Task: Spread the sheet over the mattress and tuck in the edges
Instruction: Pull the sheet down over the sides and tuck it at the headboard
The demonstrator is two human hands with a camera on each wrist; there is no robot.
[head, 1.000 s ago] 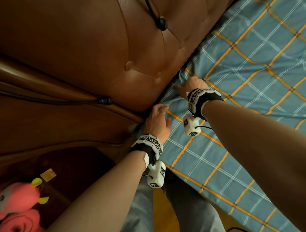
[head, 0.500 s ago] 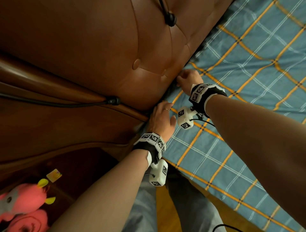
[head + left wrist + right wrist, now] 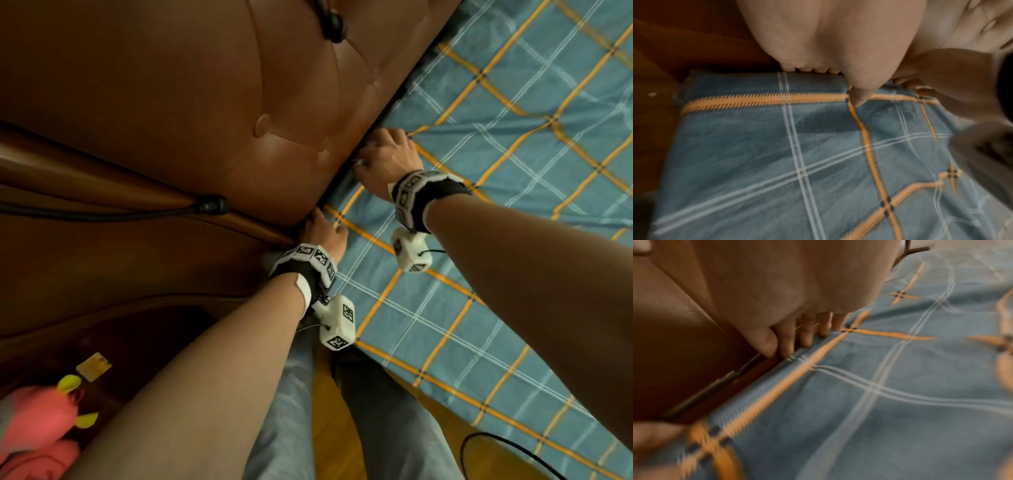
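A blue plaid sheet with orange lines covers the mattress, which stays hidden beneath it. Its top edge runs along the brown leather headboard. My left hand is at the bed's corner. In the left wrist view its fingers go down behind the sheet edge, with the thumb on top. Further along the edge, my right hand presses straight fingers into the gap between headboard and sheet. The fingertips of both hands are hidden in that gap.
A black cable runs across the headboard's lower frame. A pink plush toy and a yellow card lie at the lower left. My legs in grey trousers stand on the wooden floor beside the bed.
My right hand has moved off the sheet's top and up to the headboard, pushing its fingers into the gap. My left hand has slid deeper into the corner.
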